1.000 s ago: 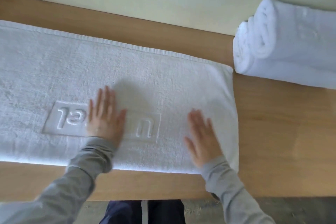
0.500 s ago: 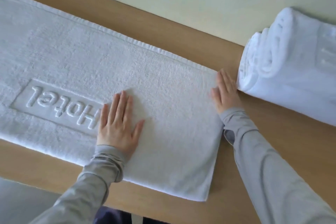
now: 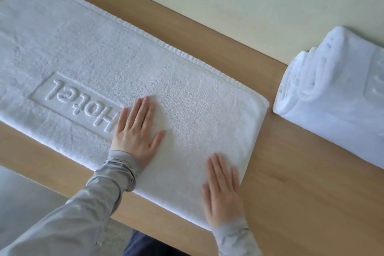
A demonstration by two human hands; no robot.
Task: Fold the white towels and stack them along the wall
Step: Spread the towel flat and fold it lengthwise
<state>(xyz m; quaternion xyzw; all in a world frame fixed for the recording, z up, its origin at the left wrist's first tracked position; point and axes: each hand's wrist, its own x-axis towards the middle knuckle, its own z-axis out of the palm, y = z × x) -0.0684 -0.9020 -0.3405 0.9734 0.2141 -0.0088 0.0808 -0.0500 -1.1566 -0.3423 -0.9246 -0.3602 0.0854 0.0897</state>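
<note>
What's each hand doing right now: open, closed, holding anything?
Left hand: open, flat on the towel, holding nothing.
Right hand: open, flat on the towel near its right end, holding nothing.

The flat towel (image 3: 187,100) is cut off by the left edge, the folded towels (image 3: 336,114) by the right edge. One end of the lettered panel (image 3: 79,100) is covered by the left hand (image 3: 137,133). The right hand (image 3: 223,193) is rendered slightly blurred.
</note>
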